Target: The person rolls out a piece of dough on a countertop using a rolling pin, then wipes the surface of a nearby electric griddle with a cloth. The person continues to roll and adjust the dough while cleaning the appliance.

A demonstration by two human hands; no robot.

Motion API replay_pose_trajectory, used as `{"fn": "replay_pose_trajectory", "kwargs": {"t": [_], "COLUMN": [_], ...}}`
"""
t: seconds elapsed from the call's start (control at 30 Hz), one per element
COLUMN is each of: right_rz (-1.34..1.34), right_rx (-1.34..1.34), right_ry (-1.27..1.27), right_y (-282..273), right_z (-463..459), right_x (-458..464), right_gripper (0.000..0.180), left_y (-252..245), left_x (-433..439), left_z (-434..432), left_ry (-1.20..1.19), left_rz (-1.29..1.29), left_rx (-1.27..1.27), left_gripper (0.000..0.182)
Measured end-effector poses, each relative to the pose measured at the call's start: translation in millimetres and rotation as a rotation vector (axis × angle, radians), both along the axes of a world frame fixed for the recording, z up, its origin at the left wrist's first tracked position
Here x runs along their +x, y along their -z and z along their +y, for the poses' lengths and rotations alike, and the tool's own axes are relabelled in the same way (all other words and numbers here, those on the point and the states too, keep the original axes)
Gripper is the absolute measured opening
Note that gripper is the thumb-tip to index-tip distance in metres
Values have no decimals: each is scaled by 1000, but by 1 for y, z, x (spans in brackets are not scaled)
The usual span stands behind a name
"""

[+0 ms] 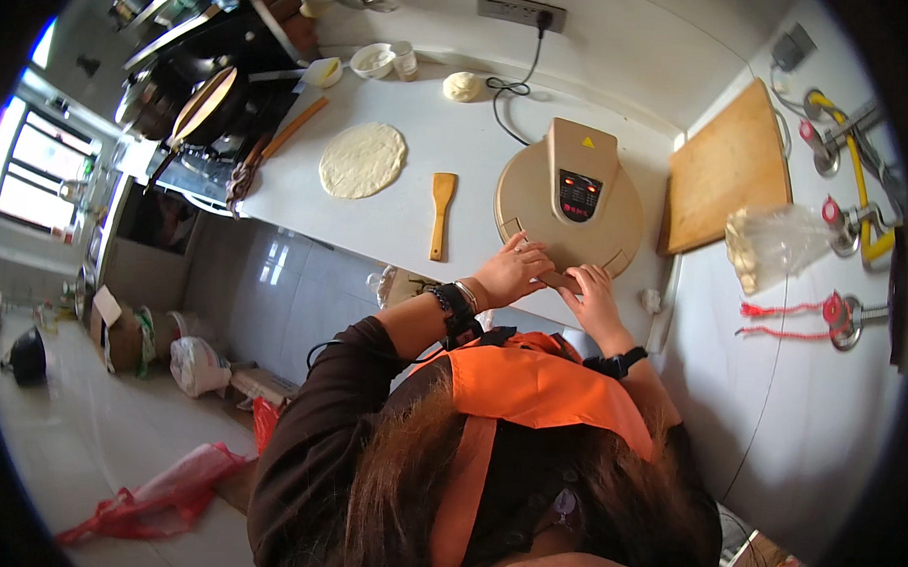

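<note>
A closed gold-coloured electric baking pan (521, 185) stands on the countertop in front of me, two red lights lit on its control panel (579, 196). Both hands are at its front handle (558, 280). My left hand (511, 272) grips the handle's left side, its fingers reaching onto the lid's edge. On the right side, my right hand (597, 300) has its fingers on top and the thumb below. A wooden spatula (440, 215) lies left of the pan. Further left is a flat round of rolled dough (362, 160); a ball of dough (461, 86) sits near the wall.
A wooden rolling pin (294, 128) lies at the counter's left, beside a stove with a frying pan (205, 110). Bowls (372, 61) and a glass (404, 60) stand behind. The power cord (496, 105) runs to a wall socket (508, 9). A cutting board (728, 169) leans at right.
</note>
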State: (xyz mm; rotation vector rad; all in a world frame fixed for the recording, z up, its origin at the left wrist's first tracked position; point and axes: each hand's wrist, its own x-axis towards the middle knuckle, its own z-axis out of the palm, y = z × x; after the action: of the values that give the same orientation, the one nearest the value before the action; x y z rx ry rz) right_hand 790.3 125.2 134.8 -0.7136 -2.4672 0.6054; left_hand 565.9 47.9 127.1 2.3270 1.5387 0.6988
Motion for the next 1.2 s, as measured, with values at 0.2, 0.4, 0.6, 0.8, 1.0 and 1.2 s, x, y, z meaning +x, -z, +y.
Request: {"fn": "replay_pose_trajectory", "kwargs": {"t": [0.2,0.4,0.6,0.8,1.0,1.2], "right_rz": [80,71,-43,-103,-119,-35], "right_rx": [-157,-101,-171,-140,-90,-360], "right_ry": [94,250,243,198,239,320], "right_y": [4,-20,-40,-54,-63,-86], "right_z": [-6,-30,-39,-59,-63,-38], "right_x": [-3,-51,-125,-153,-145,-144], "right_gripper": [22,17,7,6,17,21], "left_y": [-5,53,127,165,125,-33], "left_x": [-114,-425,-654,-734,-754,-623], "left_z": [7,-80,-179,-204,-230,-141], "left_ry": [-303,-1129,-1255,-957,-1168,-1274], "left_rz": [-146,79,585,607,531,-869], "left_rx": [143,-44,-273,29,-161,262], "left_gripper": [42,18,54,48,33,14]}}
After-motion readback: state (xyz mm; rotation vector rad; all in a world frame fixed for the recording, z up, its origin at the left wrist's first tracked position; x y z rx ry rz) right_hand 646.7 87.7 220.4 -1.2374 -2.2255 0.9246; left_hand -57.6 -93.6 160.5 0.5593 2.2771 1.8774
